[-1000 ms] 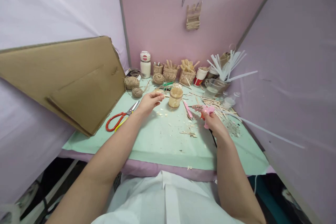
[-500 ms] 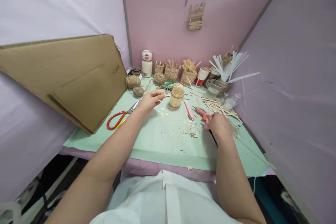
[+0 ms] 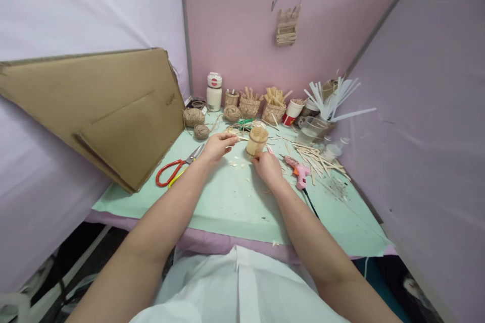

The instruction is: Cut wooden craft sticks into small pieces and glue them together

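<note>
A small round cup of pale wood strips point(image 3: 256, 142), with darker bands at its rim and base, stands upright on the green tabletop. The fingers of my right hand point(image 3: 268, 167) are bent together against its lower front; their exact hold on the base is partly hidden. Just left of the cup, my left hand point(image 3: 219, 147) pinches a thin pale wooden strip point(image 3: 243, 138) that points toward the cup. A pink glue gun point(image 3: 301, 170) lies on the table to the right of my right hand, nozzle pointing away. Behind that hand, a pink cutter point(image 3: 270, 150) is mostly covered.
Red-handled scissors point(image 3: 170, 171) lie left of my left forearm. Loose wooden sticks point(image 3: 316, 155) spread at the right. Twine balls point(image 3: 193, 117), a white bottle point(image 3: 214, 93) and stick-filled baskets point(image 3: 274, 111) line the back. A cardboard sheet point(image 3: 125, 111) leans at left.
My right hand has let go of the glue gun, leaving it on the table, and moved left to the cup's base. My left hand stays in place with the strip.
</note>
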`<state>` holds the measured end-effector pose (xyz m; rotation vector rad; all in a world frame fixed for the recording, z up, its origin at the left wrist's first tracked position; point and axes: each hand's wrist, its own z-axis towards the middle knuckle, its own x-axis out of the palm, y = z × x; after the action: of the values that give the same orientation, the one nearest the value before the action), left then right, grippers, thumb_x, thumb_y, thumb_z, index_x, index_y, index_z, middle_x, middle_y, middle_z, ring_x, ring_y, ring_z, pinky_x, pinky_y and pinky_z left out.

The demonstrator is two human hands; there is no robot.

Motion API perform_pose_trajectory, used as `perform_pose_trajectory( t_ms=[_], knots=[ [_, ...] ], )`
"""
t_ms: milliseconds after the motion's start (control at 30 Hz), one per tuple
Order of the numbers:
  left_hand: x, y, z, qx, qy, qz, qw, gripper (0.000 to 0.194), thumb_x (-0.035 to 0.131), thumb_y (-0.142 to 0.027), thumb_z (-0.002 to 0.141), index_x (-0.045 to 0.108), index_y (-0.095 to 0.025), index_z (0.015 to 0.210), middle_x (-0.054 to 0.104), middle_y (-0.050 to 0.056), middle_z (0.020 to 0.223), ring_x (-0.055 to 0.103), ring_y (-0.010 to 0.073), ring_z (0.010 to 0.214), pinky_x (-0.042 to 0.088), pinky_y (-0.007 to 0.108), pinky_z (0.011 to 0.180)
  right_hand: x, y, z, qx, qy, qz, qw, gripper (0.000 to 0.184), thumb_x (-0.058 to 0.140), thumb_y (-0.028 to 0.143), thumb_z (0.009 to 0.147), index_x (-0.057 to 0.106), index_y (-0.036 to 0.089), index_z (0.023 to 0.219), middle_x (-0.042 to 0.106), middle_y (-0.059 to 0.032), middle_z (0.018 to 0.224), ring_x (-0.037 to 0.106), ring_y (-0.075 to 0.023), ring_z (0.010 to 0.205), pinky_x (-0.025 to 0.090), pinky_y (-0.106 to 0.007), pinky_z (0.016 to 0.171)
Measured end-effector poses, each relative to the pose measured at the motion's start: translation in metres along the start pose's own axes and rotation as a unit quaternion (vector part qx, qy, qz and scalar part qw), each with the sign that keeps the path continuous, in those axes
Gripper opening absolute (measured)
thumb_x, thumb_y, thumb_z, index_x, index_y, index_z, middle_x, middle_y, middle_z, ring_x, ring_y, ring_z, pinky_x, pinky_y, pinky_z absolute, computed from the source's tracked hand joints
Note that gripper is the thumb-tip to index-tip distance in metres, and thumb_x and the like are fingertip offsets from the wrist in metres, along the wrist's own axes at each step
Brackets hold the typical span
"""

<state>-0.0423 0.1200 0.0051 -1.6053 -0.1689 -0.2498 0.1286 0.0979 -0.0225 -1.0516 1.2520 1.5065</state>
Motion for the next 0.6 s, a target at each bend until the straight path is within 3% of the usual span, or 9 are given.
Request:
perform_pose_trajectory(
  t_ms=[367,600],
  knots=[
    [0.001,0.001,-0.002,-0.006,0.014,0.013,1.000,0.030,0.080,-0.033,0.049,0.067,-0.016,0.070,0.063,0.002,0.075,0.052,0.0099,0.071,0.037,0.024,0.065,0.014,0.002,0.004,0.025,-0.007,0.014,1.000,0.022,0.045,0.017,0.083,0.066,0.013,0.082,0.068,-0.0134,0.086,0.061,-0.0216,0.078,0.038,-0.027,0.065],
    [-0.003,0.004,0.000,-0.042,0.045,0.035,0.998,0.026,0.079,-0.029,0.053,0.066,-0.016,0.072,0.063,0.002,0.072,0.054,0.0095,0.068,0.039,0.023,0.062,0.012,-0.001,-0.001,-0.066,-0.088,0.088,0.990,0.018,0.041,0.018,0.085,0.058,0.015,0.086,0.061,-0.0106,0.088,0.054,-0.0212,0.081,0.038,-0.029,0.069]
  ],
)
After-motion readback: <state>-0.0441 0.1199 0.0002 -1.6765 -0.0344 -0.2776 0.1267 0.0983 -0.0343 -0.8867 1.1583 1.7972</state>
